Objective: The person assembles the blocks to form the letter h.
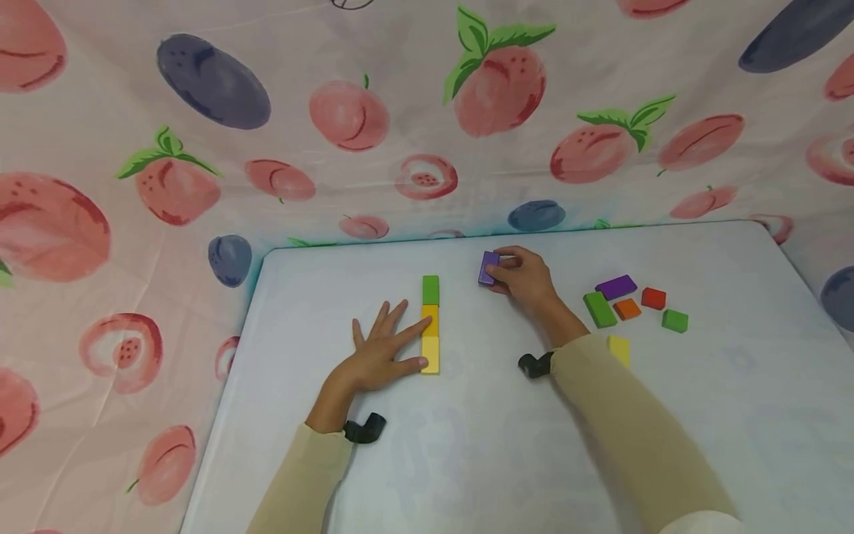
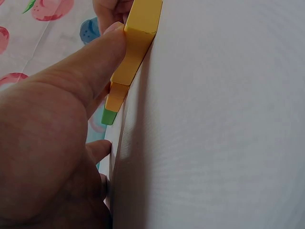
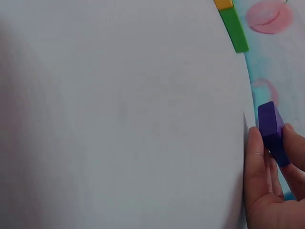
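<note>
My left hand (image 1: 376,360) lies with its fingers spread beside a straight row of blocks. Its index fingertip touches the amber block (image 1: 427,330) in the middle, and its thumb is at the side of the pale yellow block (image 1: 432,357) at the near end. A green block (image 1: 431,289) forms the far end. To the right of that row, my right hand (image 1: 527,278) pinches a purple block (image 1: 489,267) between thumb and fingers. The right wrist view shows this purple block (image 3: 270,121) tilted, with the thumb on one side and fingers on the other.
On the right are loose blocks: purple (image 1: 617,287), green (image 1: 600,309), orange (image 1: 627,308), red (image 1: 654,298) and a small green one (image 1: 675,320). A yellow block (image 1: 619,350) lies partly behind the right sleeve (image 1: 627,415). Fruit-printed cloth (image 1: 287,89) rises behind the white table (image 1: 467,452).
</note>
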Tool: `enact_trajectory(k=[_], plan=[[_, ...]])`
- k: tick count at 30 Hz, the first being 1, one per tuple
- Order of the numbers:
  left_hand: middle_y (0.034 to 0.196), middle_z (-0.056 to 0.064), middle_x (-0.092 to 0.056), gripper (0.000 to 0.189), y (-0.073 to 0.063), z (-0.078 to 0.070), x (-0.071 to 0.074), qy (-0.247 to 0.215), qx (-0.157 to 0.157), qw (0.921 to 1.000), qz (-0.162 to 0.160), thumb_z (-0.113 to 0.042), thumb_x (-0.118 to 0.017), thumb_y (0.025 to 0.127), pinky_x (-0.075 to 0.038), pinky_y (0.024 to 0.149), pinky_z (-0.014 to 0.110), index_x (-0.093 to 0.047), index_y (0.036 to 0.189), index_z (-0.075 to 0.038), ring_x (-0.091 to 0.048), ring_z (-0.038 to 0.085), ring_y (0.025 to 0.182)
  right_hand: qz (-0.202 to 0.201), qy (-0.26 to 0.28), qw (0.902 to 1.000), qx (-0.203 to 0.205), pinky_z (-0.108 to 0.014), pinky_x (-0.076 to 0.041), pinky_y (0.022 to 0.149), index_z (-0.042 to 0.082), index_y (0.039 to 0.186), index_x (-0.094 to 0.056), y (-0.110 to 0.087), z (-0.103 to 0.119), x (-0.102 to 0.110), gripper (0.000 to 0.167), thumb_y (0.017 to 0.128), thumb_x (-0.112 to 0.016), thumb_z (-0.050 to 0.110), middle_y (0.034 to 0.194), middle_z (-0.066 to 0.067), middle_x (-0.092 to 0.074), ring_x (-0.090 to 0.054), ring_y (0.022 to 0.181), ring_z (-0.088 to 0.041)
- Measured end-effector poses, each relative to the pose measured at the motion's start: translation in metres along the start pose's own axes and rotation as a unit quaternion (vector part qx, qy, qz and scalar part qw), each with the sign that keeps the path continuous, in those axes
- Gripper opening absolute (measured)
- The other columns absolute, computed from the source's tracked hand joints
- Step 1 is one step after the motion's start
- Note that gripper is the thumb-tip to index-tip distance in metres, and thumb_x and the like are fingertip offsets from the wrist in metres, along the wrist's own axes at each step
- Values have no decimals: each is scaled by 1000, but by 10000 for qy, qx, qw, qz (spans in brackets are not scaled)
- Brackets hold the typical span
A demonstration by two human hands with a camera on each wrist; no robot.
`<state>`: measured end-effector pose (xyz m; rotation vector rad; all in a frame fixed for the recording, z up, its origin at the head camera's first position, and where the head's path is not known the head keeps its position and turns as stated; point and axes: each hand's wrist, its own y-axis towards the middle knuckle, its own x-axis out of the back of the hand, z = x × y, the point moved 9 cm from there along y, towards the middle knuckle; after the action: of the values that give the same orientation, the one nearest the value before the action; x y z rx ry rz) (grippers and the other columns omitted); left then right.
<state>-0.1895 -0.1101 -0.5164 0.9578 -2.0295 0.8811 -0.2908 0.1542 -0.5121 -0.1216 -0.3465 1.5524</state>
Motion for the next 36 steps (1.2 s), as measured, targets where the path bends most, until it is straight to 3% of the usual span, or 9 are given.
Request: enact_trajectory(k=[3, 10, 18, 36], plan=[[174, 1, 2, 71, 0, -2, 0, 6, -18, 10000, 29, -60, -59, 96, 22, 110, 77, -30, 159, -44, 16, 33, 159, -147, 84, 9999, 14, -33, -63, 79, 8, 138, -61, 4, 0, -10, 46, 94, -74, 8, 122, -18, -60, -67, 107, -29], [174, 1, 1, 71, 2, -2, 1, 13, 47, 10000, 13, -62, -59, 96, 20, 111, 77, -31, 158, -45, 16, 33, 159, -399, -457, 9980, 174, -32, -62, 83, 15, 134, -65, 14, 6, -34, 44, 93, -77, 17, 120, -16, -65, -71, 106, -28], [174, 1, 2, 71, 3, -1, 0, 36, 92, 9999, 71, -63, -58, 95, 20, 111, 77, -30, 158, -46, 16, 32, 159, -401, -326, 9977, 444, -32, -62, 82, 13, 135, -66, 23, 14, -54, 47, 90, -80, 16, 118, -17, -70, -74, 103, -27], [174, 0, 3, 71, 2, 1, 0, -14, 41, 10000, 73, -62, -59, 95, 22, 110, 76, -29, 158, -47, 17, 31, 159, -645, -421, 9960, 452, -31, -62, 79, 14, 129, -71, 37, 17, -73, 43, 88, -82, 17, 116, -13, -74, -75, 98, -25]])
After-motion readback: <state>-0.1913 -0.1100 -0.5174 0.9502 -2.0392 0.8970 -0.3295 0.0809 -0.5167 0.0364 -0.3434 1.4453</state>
